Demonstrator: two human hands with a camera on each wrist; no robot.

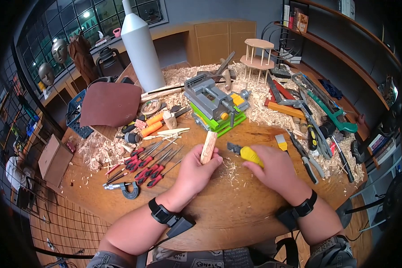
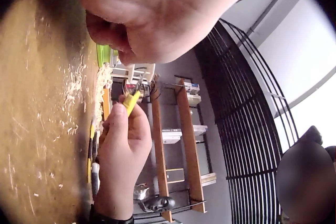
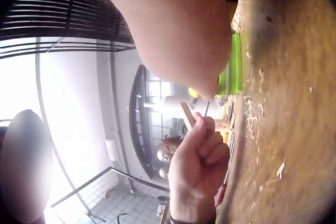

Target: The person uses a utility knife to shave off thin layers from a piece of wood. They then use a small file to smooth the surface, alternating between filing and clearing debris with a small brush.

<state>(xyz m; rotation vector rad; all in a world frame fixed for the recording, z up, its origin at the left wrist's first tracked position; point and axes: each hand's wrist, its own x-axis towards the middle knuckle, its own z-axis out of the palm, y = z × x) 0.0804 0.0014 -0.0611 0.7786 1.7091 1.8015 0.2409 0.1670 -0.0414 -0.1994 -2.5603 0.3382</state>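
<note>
In the head view the left hand (image 1: 194, 172) grips a short pale wooden stick (image 1: 208, 147), its upper end standing out above the fingers. To its right, the right hand (image 1: 275, 169) holds a yellow-handled cutter (image 1: 251, 156), its dark tip pointing left toward the stick without touching it. The left wrist view shows the left hand (image 2: 152, 14) close up with curled fingers, and the yellow cutter (image 2: 131, 102) in the right hand (image 2: 123, 150) beyond. In the right wrist view the stick (image 3: 187, 115) rises from the left hand (image 3: 197, 174); the near right hand (image 3: 178, 40) hides most of the cutter.
Wood shavings (image 1: 232, 172) lie between the hands. Red-handled files (image 1: 149, 167) and a micrometer (image 1: 130, 190) are at the left. Behind stands a grey vise (image 1: 212, 99) on a green base (image 1: 223, 127). Pliers (image 1: 306, 161), a green saw (image 1: 339, 120) and other tools lie at the right.
</note>
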